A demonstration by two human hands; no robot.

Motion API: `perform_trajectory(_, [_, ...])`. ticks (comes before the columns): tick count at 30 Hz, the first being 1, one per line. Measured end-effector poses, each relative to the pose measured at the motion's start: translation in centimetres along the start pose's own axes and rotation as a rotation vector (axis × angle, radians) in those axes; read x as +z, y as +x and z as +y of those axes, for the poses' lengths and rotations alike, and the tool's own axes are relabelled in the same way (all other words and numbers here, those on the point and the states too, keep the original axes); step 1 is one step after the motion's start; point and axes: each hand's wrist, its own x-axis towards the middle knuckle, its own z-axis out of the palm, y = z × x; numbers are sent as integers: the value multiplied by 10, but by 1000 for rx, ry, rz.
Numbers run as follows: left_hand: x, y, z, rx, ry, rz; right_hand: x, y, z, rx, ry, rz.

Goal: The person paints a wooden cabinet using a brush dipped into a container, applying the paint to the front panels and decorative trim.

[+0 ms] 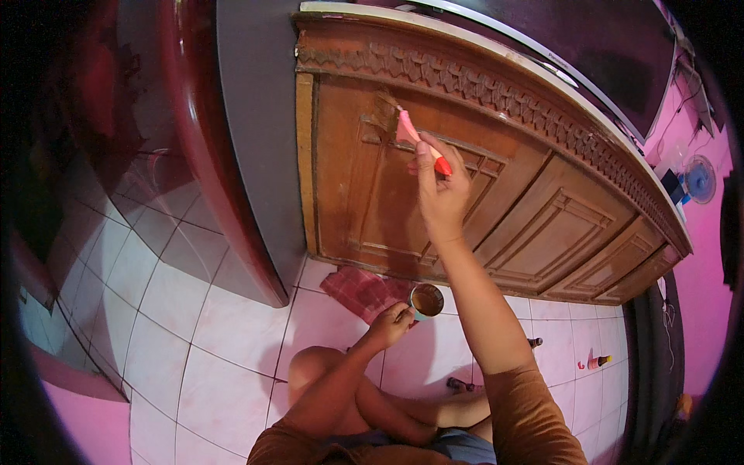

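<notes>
Head view showed the right hand (440, 190) pinching a brush (411, 133), its bristles above the grip pressed to the cabinet door (364, 201). The left hand (390, 324) curled around a cup (426, 300) of stain; tilted, it could spill onto the cloth (363, 291) just beside the fingers.

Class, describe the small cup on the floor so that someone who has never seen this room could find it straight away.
Start at the carved brown wooden cabinet that fills the middle of the view and drop to the white tiled floor at its foot. There, beside a dark red cloth, the left hand holds the cup. It is the only round open container, filled with brown liquid.
</notes>
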Motion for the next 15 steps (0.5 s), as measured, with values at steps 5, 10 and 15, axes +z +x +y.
perform_trajectory(5, [1,1,-6,-4,31,-31,-49,-4,4,-184,-251,58])
perform_trajectory(10, [7,5,-11,6,115,-27,-95,-21,-12,43,-263,305])
perform_trajectory(15, [10,12,-28,-7,107,-60,-88,-21,-16,-218,-626,393])
